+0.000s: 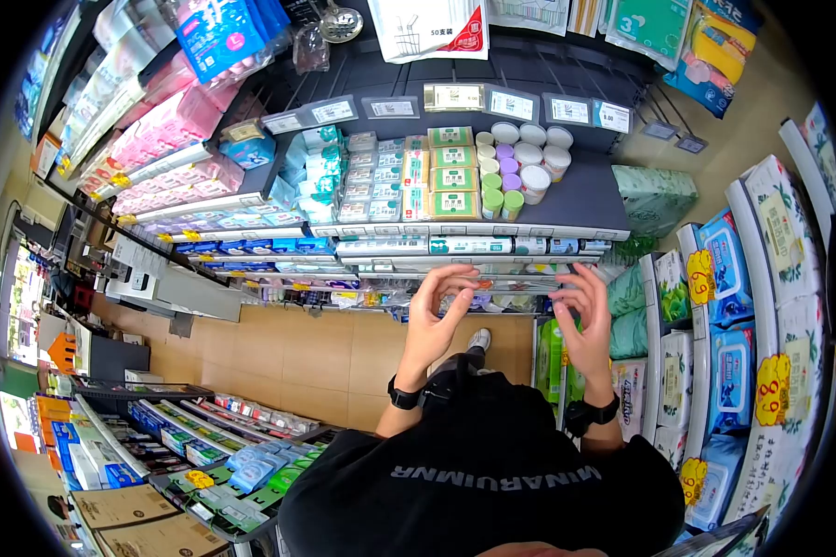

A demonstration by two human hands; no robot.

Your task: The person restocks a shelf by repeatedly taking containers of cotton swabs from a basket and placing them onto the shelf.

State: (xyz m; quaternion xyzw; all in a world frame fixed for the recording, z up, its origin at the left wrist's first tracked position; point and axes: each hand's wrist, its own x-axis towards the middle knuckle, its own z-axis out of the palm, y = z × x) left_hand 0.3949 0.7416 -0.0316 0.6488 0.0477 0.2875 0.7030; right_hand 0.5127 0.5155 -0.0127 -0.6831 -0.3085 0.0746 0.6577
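My left hand (441, 311) is raised in front of my body, fingers curved and apart from the thumb, holding nothing. Facing it, my right hand (583, 314) is held up in the same way, also with nothing in it. Both hands are in the air near the front edge of the shelves. Beyond them, the upper shelf carries green-and-yellow boxes (453, 178), white-lidded tubs (534, 181), small purple- and green-lidded containers (509, 167) and teal packets (318, 172). Neither hand visibly touches any goods.
Price tags (453, 97) line a rail above the shelf, with hanging packs (432, 32) over it. Pink packs (181, 116) fill shelves at left. Blue wipes packs (732, 367) stand on shelves at right. A low goods rack (241, 473) is behind left, beside the tiled floor (297, 348).
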